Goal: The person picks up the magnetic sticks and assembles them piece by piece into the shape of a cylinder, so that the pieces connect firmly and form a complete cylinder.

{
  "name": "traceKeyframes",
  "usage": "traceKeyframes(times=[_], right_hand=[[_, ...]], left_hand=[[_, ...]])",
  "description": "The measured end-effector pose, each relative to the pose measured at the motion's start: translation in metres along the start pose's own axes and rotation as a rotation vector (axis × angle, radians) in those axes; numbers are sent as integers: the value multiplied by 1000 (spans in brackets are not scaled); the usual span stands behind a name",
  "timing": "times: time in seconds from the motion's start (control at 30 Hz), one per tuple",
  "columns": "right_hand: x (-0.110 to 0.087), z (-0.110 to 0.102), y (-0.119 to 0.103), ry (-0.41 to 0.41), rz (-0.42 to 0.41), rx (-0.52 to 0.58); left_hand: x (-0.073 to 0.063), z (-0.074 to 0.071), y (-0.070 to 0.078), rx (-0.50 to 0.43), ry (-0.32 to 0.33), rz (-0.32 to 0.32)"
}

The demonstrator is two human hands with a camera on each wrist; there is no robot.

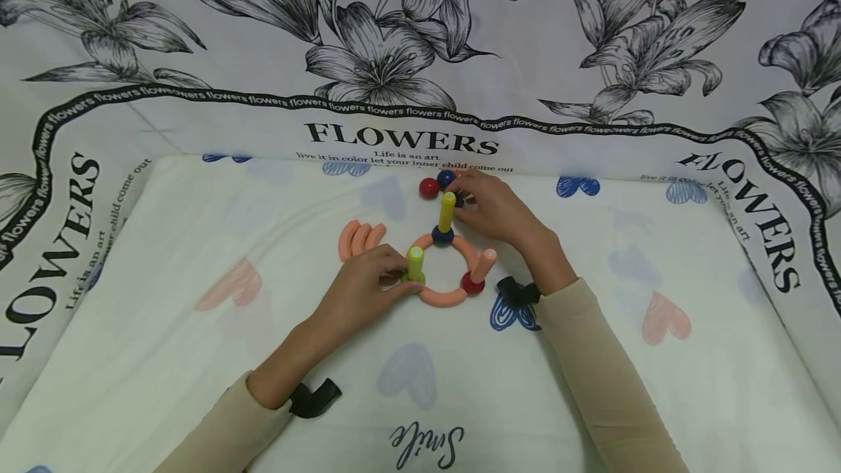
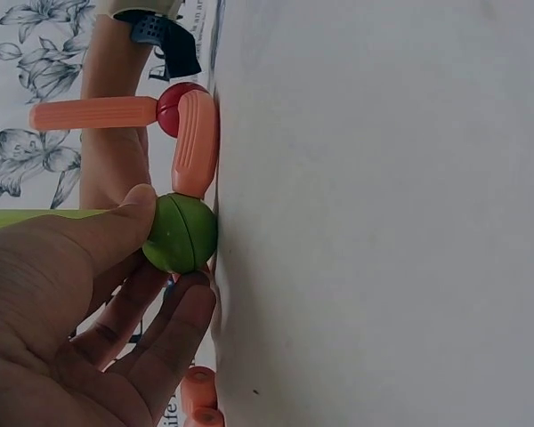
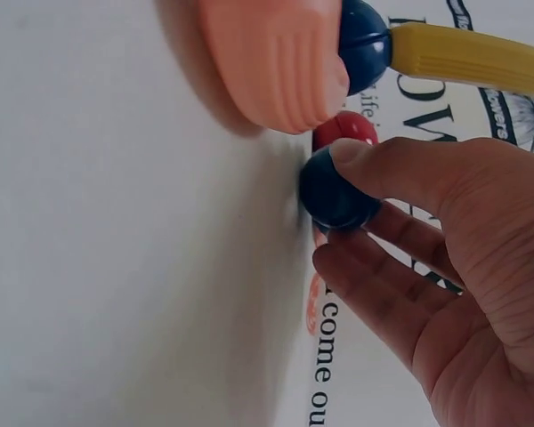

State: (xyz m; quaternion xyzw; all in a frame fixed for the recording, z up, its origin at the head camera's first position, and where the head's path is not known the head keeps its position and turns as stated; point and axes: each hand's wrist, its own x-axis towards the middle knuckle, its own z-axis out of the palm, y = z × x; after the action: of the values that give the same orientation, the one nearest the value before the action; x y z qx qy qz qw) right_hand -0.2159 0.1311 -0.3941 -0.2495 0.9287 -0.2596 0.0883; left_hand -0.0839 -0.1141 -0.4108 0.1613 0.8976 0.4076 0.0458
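On the cloth stands a ring of curved orange pieces (image 1: 443, 298) joined by balls. A yellow stick (image 1: 447, 214) rises from its blue ball (image 1: 443, 236), an orange stick (image 1: 484, 265) from its red ball (image 1: 472, 284). My left hand (image 1: 361, 279) pinches the ring's green ball (image 2: 182, 233) between thumb and fingers; a lime-green stick (image 1: 415, 263) goes up from it. Behind the ring, my right hand (image 1: 499, 214) holds a loose dark blue ball (image 3: 334, 191) with thumb and fingertips. Beside that hand lie a loose red ball (image 1: 429, 188) and another blue ball (image 1: 446, 179).
Loose curved orange pieces (image 1: 360, 239) lie together left of the ring. A white cloth (image 1: 315, 327) printed with hearts and bows covers the surface, bordered by a floral cloth (image 1: 263, 119). Black straps (image 1: 315, 398) hang at both wrists.
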Motion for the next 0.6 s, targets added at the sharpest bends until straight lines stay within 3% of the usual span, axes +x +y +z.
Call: traceKeyframes(times=[0.37,0.6], right_hand=[[-10,-10,-3,24,13,90],[-26,-17,-8,114,-7,135]], left_hand=[[0,-2,0,2,-6,21],[-1,-2,0,-2,0,16]])
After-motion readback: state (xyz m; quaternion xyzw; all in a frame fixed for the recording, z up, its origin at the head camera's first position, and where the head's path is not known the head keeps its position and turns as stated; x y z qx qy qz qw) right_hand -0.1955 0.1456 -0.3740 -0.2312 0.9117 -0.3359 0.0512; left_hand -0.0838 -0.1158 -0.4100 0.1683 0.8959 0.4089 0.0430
